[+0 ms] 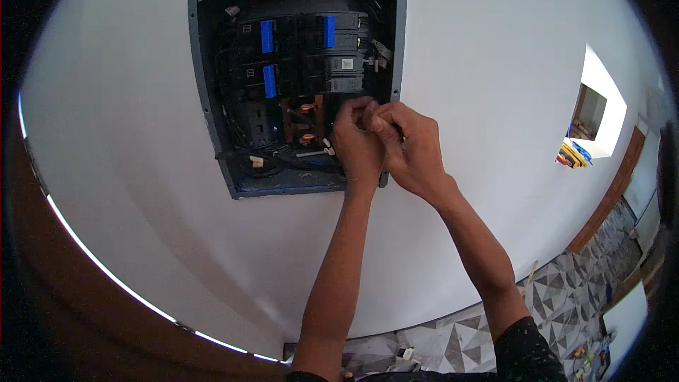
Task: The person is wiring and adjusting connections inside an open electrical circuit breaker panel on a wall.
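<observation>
Left hand point(359, 143) and right hand point(412, 140): meeting, curling inward, grip impossible to tell. Above-left: breakers point(346, 42) sitting mounted. Just left: 2 copper contacts point(307, 139) lying bare, apparently unfinished.

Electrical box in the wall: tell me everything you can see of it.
The electrical box is roughly rectangular, uncovered, set upright in a white wall. Its grey rim looks metallic and has small holes. Inside: dark, plastic-looking modules, three blue pieces, a brown mount with copper-coloured parts, and dark cables along the bottom. The left hand and right hand overlap its lower right; whether they touch it is unclear.
</observation>
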The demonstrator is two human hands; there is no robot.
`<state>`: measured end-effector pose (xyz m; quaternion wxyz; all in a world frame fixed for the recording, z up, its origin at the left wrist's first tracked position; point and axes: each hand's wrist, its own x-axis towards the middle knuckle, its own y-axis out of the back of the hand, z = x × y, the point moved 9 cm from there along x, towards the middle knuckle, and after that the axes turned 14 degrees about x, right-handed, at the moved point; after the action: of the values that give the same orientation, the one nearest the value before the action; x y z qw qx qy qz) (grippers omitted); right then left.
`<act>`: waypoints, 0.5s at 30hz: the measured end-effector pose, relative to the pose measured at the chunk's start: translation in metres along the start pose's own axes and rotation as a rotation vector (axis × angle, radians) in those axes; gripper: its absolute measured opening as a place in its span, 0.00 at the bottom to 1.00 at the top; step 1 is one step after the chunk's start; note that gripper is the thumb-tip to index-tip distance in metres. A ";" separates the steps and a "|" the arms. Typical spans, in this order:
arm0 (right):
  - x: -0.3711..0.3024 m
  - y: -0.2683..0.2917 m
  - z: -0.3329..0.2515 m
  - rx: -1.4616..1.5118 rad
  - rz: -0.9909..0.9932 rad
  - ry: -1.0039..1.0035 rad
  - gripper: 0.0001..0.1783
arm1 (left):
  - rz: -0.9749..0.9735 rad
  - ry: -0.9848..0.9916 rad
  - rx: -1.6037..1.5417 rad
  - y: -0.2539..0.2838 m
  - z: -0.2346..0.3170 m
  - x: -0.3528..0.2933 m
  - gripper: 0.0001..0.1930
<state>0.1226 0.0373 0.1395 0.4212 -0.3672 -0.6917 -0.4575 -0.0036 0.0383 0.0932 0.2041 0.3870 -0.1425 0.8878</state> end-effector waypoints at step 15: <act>0.020 0.005 -0.012 -0.154 -0.015 0.016 0.04 | -0.004 -0.166 0.006 -0.001 0.011 -0.012 0.14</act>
<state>0.1221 0.0297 0.1622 0.3937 -0.3897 -0.6537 -0.5156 0.0113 0.0317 0.0913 0.1919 0.4602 -0.1554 0.8528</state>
